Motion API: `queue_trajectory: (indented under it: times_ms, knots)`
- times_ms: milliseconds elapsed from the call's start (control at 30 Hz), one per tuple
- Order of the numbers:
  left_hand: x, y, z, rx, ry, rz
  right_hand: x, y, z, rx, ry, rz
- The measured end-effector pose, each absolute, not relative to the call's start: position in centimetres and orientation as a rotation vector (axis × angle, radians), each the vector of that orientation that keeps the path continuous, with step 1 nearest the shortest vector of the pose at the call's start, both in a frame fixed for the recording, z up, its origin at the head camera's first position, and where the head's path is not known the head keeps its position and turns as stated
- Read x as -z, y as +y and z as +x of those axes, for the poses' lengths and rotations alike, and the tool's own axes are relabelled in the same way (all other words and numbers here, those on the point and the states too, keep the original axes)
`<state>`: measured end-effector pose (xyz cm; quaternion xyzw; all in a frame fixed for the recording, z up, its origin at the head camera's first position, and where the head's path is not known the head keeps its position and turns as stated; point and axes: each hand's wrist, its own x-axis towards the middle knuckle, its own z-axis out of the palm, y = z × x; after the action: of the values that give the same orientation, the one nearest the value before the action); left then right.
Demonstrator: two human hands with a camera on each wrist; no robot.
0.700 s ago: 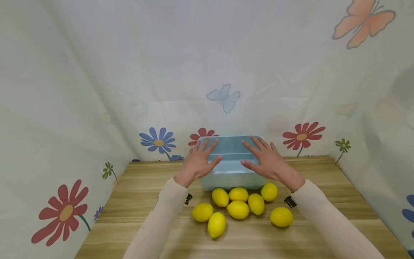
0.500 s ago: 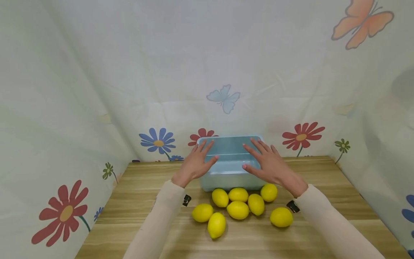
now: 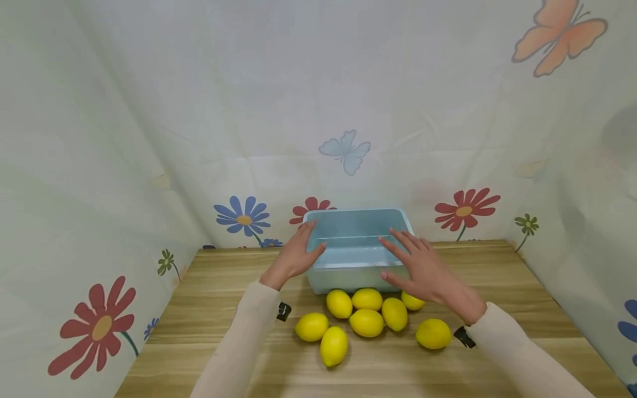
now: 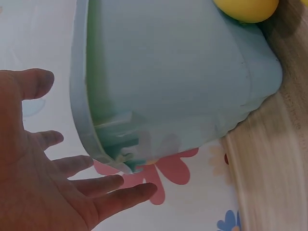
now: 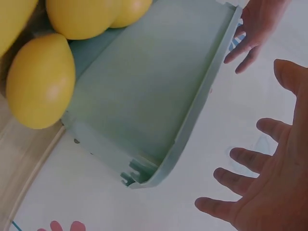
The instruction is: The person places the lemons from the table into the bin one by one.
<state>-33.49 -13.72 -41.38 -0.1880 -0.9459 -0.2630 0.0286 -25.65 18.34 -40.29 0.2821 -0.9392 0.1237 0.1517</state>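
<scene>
A light blue plastic bin (image 3: pixel 358 276) stands on the wooden table with nothing inside it. In the head view my left hand (image 3: pixel 294 253) is at the bin's left side, fingers spread. The left wrist view shows that hand (image 4: pixel 53 178) beside the rim, its fingers extended and holding nothing. My right hand (image 3: pixel 423 265) hovers over the bin's front right corner, fingers apart; in the right wrist view this hand (image 5: pixel 269 178) is also without any object. Several yellow lemons (image 3: pixel 366 323) lie in front of the bin, one partly hidden under the right hand.
One lemon (image 3: pixel 433 334) lies apart at the right, below the right wrist. A pale curtain (image 3: pixel 249 110) printed with flowers and butterflies encloses the wooden table (image 3: pixel 224 309) at the back and sides.
Both hands have moved apart and toward the person, the left hand to the left and the right hand to the right. More of the bin's inside shows. The lemons have stayed put.
</scene>
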Motion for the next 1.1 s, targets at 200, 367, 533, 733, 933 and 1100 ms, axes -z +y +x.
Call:
queue_trajectory:
  times_ms: [200,367,533,733,933,1100]
  knots:
    - [42.3,-14.2,-33.8,0.904,-2.924,-0.537,41.6,18.9,-24.7,-0.343,-2.666,0.813]
    - [42.8,-14.5,-34.2,1.021,-2.906,-0.501,42.5,19.6,-23.9,-0.348,-2.693,0.818]
    - [43.2,-14.7,-34.3,1.107,-2.872,-0.47,43.4,20.0,-23.0,-0.355,-2.717,0.811]
    - [43.7,-14.9,-34.6,1.328,-2.806,-0.466,44.3,20.4,-22.0,-0.337,-2.711,0.801]
    - [44.4,-15.2,-34.8,1.642,-2.814,-0.279,44.8,20.8,-21.4,-0.34,-2.671,0.762]
    - [44.9,-15.5,-35.1,1.796,-2.756,-0.233,45.1,21.0,-20.8,-0.335,-2.71,0.762]
